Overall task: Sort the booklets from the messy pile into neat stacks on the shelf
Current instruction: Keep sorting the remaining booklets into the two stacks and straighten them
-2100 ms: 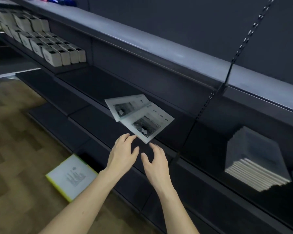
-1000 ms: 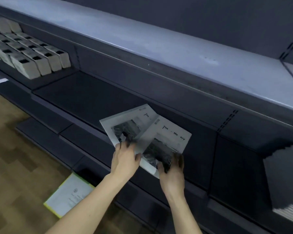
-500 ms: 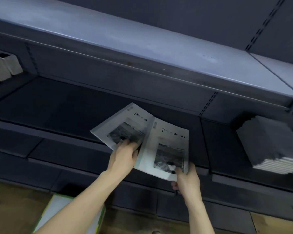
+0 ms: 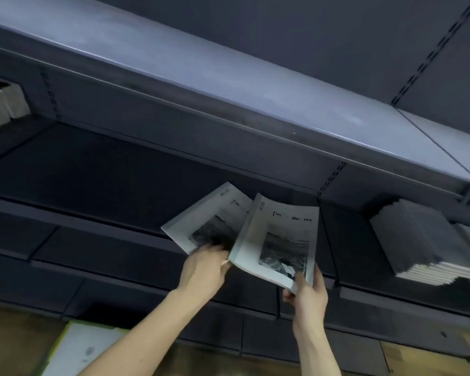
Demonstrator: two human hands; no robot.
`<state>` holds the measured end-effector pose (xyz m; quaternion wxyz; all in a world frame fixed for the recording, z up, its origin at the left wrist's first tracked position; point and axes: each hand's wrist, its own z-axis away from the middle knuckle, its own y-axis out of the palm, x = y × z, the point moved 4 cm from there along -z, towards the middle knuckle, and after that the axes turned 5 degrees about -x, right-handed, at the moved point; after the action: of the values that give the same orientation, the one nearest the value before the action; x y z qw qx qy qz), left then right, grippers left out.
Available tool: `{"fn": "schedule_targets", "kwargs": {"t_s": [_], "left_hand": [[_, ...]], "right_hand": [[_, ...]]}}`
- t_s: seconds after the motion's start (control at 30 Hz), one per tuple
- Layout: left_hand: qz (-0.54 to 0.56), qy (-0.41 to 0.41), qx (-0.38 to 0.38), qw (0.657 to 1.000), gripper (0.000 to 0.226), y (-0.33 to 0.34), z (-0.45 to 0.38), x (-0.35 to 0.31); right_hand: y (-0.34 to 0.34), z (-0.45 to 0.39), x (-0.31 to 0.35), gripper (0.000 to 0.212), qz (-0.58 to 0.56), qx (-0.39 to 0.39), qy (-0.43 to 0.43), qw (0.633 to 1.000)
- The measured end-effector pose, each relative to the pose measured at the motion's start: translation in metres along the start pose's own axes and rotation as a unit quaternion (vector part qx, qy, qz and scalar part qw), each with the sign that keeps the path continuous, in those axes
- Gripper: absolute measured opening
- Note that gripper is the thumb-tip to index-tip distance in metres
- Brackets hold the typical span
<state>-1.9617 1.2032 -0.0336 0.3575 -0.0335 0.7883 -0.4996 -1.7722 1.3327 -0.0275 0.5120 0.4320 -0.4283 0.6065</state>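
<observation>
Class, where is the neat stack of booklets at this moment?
In the head view, the neat stack of booklets sits on the dark shelf at far right, beyond the right hand.

left hand (image 4: 205, 270) grips near edge of left booklet (image 4: 206, 218) | right hand (image 4: 308, 293) pinches bottom corner of right booklet (image 4: 280, 234), overlapping the left one | both held above dark shelf (image 4: 98, 169) | neat stack of booklets (image 4: 421, 245) at right | white boxes (image 4: 3, 104) far left | yellow-edged sheet (image 4: 79, 351) on wood floor

white booklet with grey cover photo (image 4: 282, 234) | title partly legible: "Tim… Me…ory" | second white booklet behind (image 4: 201, 221): "Tim…"
</observation>
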Motion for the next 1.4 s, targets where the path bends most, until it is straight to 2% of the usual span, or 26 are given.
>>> {"fn": "schedule_targets", "kwargs": {"t_s": [0.07, 0.1, 0.17, 0.23, 0.27, 0.33, 0.37, 0.47, 0.57, 0.67, 0.8, 0.87, 0.97, 1.07, 1.2, 1.3, 1.4], "left_hand": [[0.038, -0.025, 0.032, 0.998, 0.027, -0.001, 0.006, 0.002], [0.074, -0.048, 0.069, 0.994, 0.039, -0.001, 0.007, 0.005], [0.203, -0.098, 0.137, 0.965, 0.065, -0.005, 0.008, 0.008], [0.277, -0.138, 0.143, 0.94, 0.073, -0.013, 0.004, 0.016], [0.258, -0.151, 0.106, 0.948, 0.07, -0.019, -0.001, 0.023], [0.12, -0.171, 0.016, 0.978, 0.059, -0.033, -0.011, 0.04], [0.05, -0.188, 0.0, 0.981, 0.056, -0.037, -0.016, 0.046], [-0.041, -0.216, 0.034, 0.975, 0.058, -0.033, -0.024, 0.051], [-0.08, -0.194, 0.03, 0.977, 0.057, -0.022, -0.022, 0.038], [-0.003, -0.218, 0.045, 0.975, 0.065, -0.006, -0.011, 0.026], [0.085, -0.261, 0.048, 0.961, 0.07, 0.003, -0.004, 0.028], [0.12, -0.264, 0.054, 0.955, 0.065, 0.0, -0.006, 0.027], [0.195, -0.28, 0.085, 0.936, 0.057, 0.0, -0.009, 0.024], [0.199, -0.288, 0.086, 0.933, 0.057, -0.001, -0.012, 0.02], [0.187, -0.301, 0.083, 0.931, 0.065, -0.001, -0.011, 0.014], [0.189, -0.292, 0.088, 0.933, 0.068, 0.003, -0.006, 0.011], [0.211, -0.289, 0.09, 0.929, 0.066, 0.002, -0.003, 0.009]], "right_hand": [[0.004, -0.002, -0.002, 0.045, 0.0, 0.003, 0.01, 1.0], [0.006, -0.002, -0.003, 0.045, 0.002, 0.006, 0.015, 1.0], [0.009, -0.001, -0.003, 0.046, 0.004, 0.015, 0.017, 1.0], [0.013, -0.001, -0.001, 0.052, 0.008, 0.021, 0.018, 1.0], [0.016, 0.0, -0.001, 0.055, 0.018, 0.025, 0.016, 0.999], [0.024, 0.003, -0.002, 0.056, 0.059, 0.041, 0.0, 0.997], [0.028, 0.004, -0.003, 0.053, 0.083, 0.052, -0.009, 0.995], [0.039, 0.01, -0.014, 0.04, 0.161, 0.095, -0.029, 0.982], [0.047, 0.019, -0.023, 0.05, 0.243, 0.132, -0.05, 0.96], [0.049, 0.021, -0.023, 0.059, 0.289, 0.135, -0.092, 0.943], [0.038, 0.01, -0.02, 0.06, 0.254, 0.106, -0.049, 0.96], [0.033, 0.007, -0.018, 0.056, 0.235, 0.108, -0.012, 0.966], [0.03, 0.003, -0.016, 0.037, 0.224, 0.118, 0.014, 0.967], [0.031, 0.001, -0.016, 0.031, 0.233, 0.144, 0.023, 0.962], [0.031, -0.002, -0.02, 0.048, 0.235, 0.185, 0.02, 0.954], [0.028, -0.003, -0.022, 0.056, 0.226, 0.181, 0.035, 0.956], [0.027, 0.0, -0.025, 0.055, 0.216, 0.168, 0.035, 0.961]]}}
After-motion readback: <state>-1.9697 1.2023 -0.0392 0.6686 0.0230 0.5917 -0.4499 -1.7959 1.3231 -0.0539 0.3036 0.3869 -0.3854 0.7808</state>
